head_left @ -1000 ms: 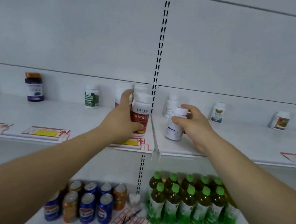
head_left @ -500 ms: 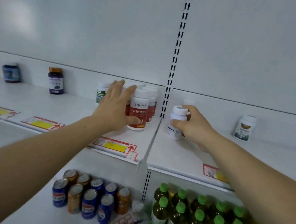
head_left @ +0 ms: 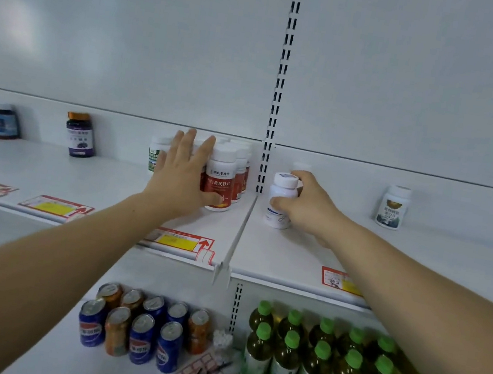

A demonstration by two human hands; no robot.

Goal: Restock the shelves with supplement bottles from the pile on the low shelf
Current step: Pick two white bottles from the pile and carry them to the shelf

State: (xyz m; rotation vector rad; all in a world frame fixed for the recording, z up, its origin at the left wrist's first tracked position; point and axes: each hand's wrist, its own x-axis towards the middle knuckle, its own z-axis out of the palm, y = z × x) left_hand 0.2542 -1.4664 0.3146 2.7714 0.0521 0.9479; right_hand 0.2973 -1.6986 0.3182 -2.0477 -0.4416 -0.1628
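Where the white back panel meets the white shelf (head_left: 49,170), supplement bottles stand upright in a sparse row — below them soda cans (head_left: 138,327) and green-capped drink bottles (head_left: 318,364). The red-label bottle (head_left: 220,179) has a white cap; the left hand (head_left: 180,180), fingers straight and spread, touches it. The right hand (head_left: 307,208) grips a plain white bottle (head_left: 280,201) just right of the shelf divider.
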